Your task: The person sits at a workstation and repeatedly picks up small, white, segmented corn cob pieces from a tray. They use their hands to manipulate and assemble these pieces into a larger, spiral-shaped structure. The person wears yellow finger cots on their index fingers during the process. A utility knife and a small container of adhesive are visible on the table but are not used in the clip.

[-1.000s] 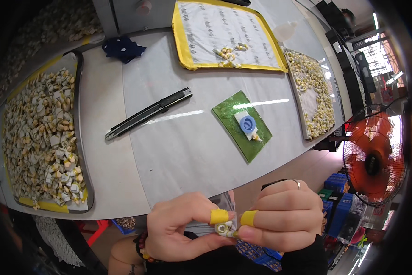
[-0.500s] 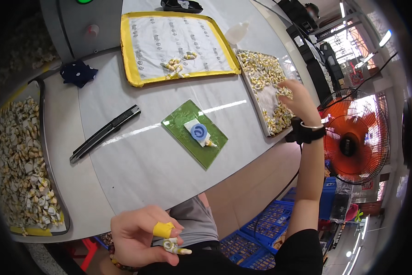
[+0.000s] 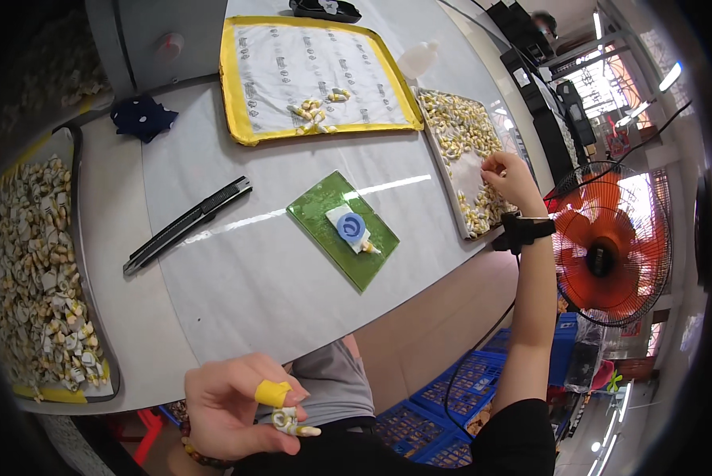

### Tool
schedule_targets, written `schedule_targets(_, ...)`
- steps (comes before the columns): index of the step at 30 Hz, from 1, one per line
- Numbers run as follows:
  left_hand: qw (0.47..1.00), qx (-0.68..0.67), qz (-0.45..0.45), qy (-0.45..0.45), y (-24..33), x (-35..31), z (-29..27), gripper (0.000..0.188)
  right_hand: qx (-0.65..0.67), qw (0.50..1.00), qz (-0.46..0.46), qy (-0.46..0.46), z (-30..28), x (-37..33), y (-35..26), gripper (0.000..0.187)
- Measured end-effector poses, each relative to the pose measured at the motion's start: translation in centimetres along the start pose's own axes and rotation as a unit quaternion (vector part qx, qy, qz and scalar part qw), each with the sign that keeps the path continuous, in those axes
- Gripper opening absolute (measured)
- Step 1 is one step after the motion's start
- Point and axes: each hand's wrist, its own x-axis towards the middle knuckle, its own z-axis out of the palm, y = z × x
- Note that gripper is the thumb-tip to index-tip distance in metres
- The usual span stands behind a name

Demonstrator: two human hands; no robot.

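Between the thumb and a yellow-taped finger of my left hand (image 3: 241, 408) is a small white figurine part (image 3: 286, 420) with a tapered, yellow-marked end sticking out. Far to the right, my right hand (image 3: 514, 181) reaches over a shallow tray (image 3: 461, 202) of many small white-and-yellow pieces (image 3: 459, 123). Its fingertips are pinched together low among them; what they hold, if anything, is too small to make out. In the middle of the table lies a green mat (image 3: 324, 202) bearing a white pad with a round blue piece (image 3: 350, 227) and a small white-and-yellow piece.
A black utility knife (image 3: 188, 226) lies left of the mat. Behind stands a yellow-edged tray (image 3: 237, 119) with several pieces on its cloth. Another tray (image 3: 94, 337) at the left is heaped with white-and-yellow parts. An orange fan (image 3: 602, 254) stands beyond my right arm.
My right hand has come down slightly into the pieces, and its fingers have closed into a pinch. My left hand keeps its figurine part, shifted a little leftward.
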Motion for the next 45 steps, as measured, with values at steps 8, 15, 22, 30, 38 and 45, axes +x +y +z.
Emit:
schedule_targets(8, 0.997, -0.044, 0.005, -0.058, -0.5, -0.4, -1.3, 0.036, 0.025, 0.999, -0.030, 0.014, 0.2, 0.1, -0.8, 0.014)
schedule_targets(15, 1.000, -0.002, 0.002, 0.016, 0.2, 0.0, -0.2, 0.039, 0.006, 0.998, -0.063, -0.004, -0.3, -0.3, -1.1, 0.015)
schedule_targets(22, 1.000, -0.003, -0.009, 0.008, 0.2, 0.2, -0.1, 0.039, 0.051, 0.998, -0.042, 0.017, -0.7, -0.7, -3.0, 0.012)
schedule_targets(30, 1.000, 0.013, 0.019, -0.012, 0.2, 0.5, -0.2, 0.040, 0.210, 0.963, -0.159, 0.050, -1.8, -3.8, -15.1, 0.011)
schedule_targets(38, 0.993, -0.026, 0.050, -0.101, -0.3, 0.4, -1.5, 0.037, 0.115, 0.922, -0.370, 0.009, 0.1, -4.9, -22.2, 0.013)
schedule_targets(45, 0.998, 0.033, 0.045, -0.028, 0.4, -0.1, -0.9, 0.039, 0.094, 0.916, -0.389, -0.029, 0.9, -3.7, -22.0, 0.012)
